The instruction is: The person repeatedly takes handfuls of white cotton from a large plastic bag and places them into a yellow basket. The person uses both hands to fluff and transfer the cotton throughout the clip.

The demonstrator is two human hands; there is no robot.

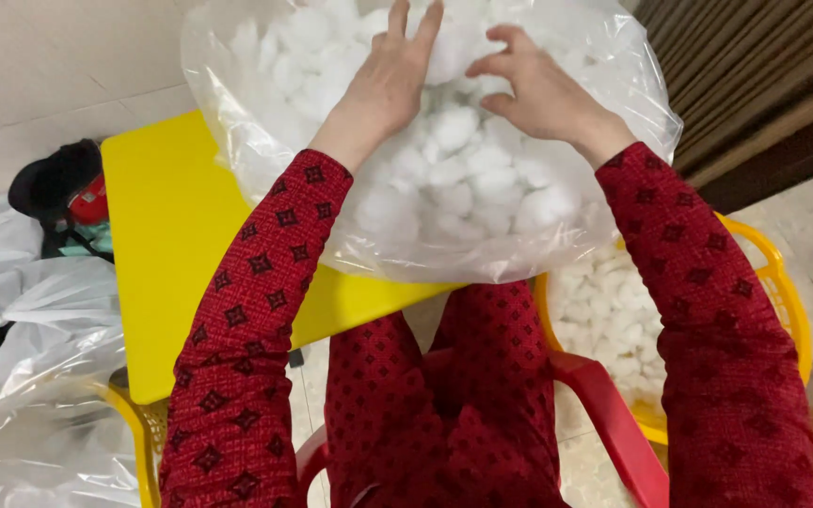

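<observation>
A big clear plastic bag (237, 141) full of white cotton balls (468, 174) lies on a yellow table (171, 235). Both my hands reach into its open top. My left hand (390, 75) rests flat on the cotton with its fingers spread. My right hand (534, 85) has its fingers curled and pinches a white cotton ball (452, 52) between thumb and fingertips. Both arms wear red patterned sleeves.
A yellow basket (788, 301) holding more cotton balls stands on the floor at my right. A red chair (613, 423) is under me. White plastic bags (21, 310), another yellow basket (138, 442) and a black and red object (68, 188) sit at the left.
</observation>
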